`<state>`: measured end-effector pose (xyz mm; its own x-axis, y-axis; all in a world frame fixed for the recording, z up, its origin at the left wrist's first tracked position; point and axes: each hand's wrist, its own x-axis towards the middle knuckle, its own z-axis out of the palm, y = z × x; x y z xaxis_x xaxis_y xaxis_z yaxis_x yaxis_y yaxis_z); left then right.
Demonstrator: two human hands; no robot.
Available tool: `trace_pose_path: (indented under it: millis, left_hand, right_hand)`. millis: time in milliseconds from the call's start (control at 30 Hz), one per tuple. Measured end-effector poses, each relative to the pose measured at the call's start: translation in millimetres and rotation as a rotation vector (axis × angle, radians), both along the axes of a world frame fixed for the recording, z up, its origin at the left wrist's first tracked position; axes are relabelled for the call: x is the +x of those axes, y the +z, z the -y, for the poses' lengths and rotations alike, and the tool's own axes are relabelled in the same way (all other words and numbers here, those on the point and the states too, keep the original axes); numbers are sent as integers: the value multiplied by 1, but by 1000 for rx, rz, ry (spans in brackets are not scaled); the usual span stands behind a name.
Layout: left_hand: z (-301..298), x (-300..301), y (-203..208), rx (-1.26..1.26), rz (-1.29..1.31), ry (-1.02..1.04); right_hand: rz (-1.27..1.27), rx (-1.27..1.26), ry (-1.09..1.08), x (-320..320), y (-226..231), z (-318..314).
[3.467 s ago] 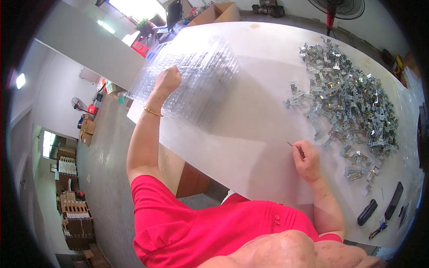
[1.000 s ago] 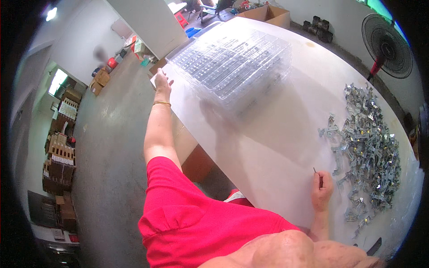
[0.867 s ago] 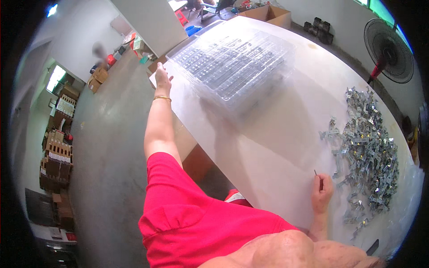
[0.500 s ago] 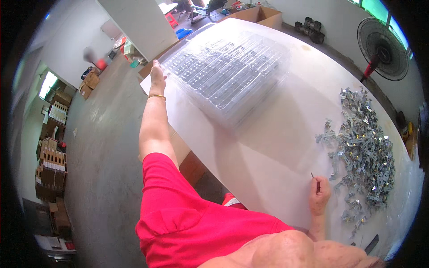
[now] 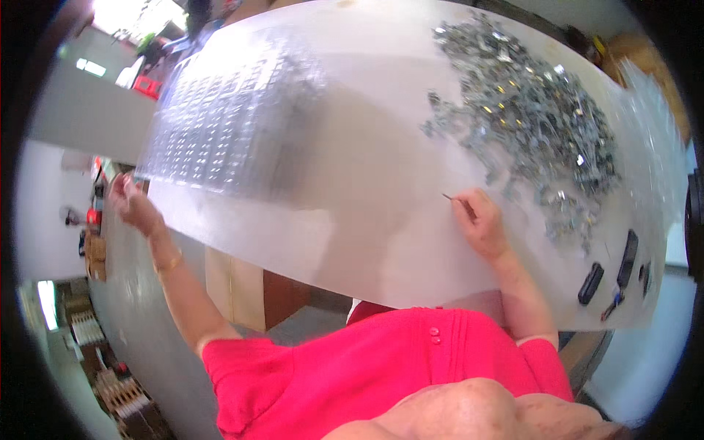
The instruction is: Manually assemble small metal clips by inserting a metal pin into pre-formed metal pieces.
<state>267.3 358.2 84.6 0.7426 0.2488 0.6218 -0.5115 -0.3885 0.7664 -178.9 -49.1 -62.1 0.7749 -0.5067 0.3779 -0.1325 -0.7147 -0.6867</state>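
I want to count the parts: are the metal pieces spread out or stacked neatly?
Spread out. The metal pieces lie in a loose, tangled heap on the white table, beyond the right hand.

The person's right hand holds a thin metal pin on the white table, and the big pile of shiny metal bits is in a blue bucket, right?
Not quite. The head view shows the pile of shiny metal bits lying loose on the white table, not in a bucket. The right hand does hold the thin metal pin.

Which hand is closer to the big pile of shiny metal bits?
The right hand. It rests on the white table just beside the pile of metal parts, holding a thin pin. The left hand is far off, past the table's other edge.
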Motion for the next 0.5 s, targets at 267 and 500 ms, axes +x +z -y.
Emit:
trace_pose_path:
  millis: [267, 500]
  left_hand:
    - [188, -229, -1, 537, 428, -683]
    - [335, -238, -79, 542, 213, -867]
  right_hand:
    - [32, 236, 57, -9, 0, 0]
    - [132, 219, 101, -8, -3, -4]
